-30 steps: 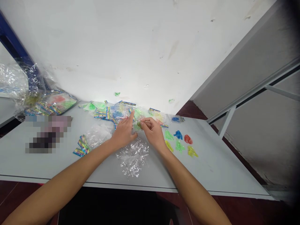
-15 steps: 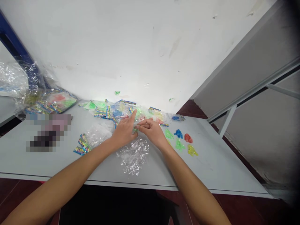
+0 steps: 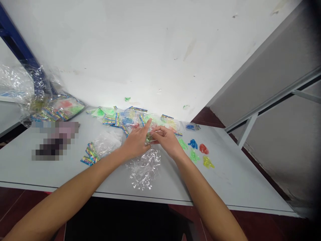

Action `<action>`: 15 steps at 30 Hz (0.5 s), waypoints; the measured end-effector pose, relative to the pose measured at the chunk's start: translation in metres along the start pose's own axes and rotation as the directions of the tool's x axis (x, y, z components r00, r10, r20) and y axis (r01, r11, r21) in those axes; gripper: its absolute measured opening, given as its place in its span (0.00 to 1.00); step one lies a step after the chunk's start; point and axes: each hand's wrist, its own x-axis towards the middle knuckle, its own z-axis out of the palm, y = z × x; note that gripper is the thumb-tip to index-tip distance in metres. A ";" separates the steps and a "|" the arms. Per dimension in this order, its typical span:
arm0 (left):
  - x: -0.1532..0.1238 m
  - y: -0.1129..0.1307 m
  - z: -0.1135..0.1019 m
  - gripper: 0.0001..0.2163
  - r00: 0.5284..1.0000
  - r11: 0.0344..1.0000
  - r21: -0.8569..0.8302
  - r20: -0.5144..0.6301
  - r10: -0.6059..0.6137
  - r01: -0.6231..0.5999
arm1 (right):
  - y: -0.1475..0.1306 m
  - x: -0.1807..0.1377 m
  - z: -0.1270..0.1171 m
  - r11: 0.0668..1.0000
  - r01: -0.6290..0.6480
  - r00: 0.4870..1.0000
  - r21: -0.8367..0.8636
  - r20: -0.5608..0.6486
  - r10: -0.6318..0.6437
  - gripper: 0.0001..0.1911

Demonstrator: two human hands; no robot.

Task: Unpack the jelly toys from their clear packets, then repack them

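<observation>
In the head view, a small green piece in clear plastic (image 3: 148, 136) is between my hands. My left hand (image 3: 136, 142) holds its left side, with the index finger stretched out and the thumb below. My right hand (image 3: 167, 140) pinches its upper right edge, thumb against bent fingers. Its exact shape is partly hidden by the fingers. Just below lies a crumpled clear plastic bag (image 3: 144, 169). To the right of my right hand are loose soft plastic pieces: green (image 3: 194, 155), blue (image 3: 193, 144), red (image 3: 204, 149) and yellow (image 3: 208, 162).
Filled bags with colourful printed headers (image 3: 127, 118) line the wall (image 3: 150, 50). Left of my hands, clear bags (image 3: 106, 142) lie with printed strips (image 3: 89, 155). A larger filled bag (image 3: 66, 106) sits at far left. The grey table's front edge (image 3: 140, 198) runs below my forearms.
Both hands have shifted slightly right in view, along with the whole scene. My right fingers have curled in more, and more of the green piece shows between the hands.
</observation>
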 end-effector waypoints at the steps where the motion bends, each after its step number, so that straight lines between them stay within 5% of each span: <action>1: 0.000 0.000 0.001 0.45 1.000 1.000 0.008 0.001 0.003 -0.003 | -0.001 0.000 0.000 1.000 -0.014 1.000 0.021 0.009 0.014 0.10; 15: 0.002 -0.003 0.000 0.46 0.998 0.999 0.021 -0.053 -0.023 0.024 | -0.002 0.000 -0.001 0.963 -0.144 0.986 0.229 0.114 0.121 0.10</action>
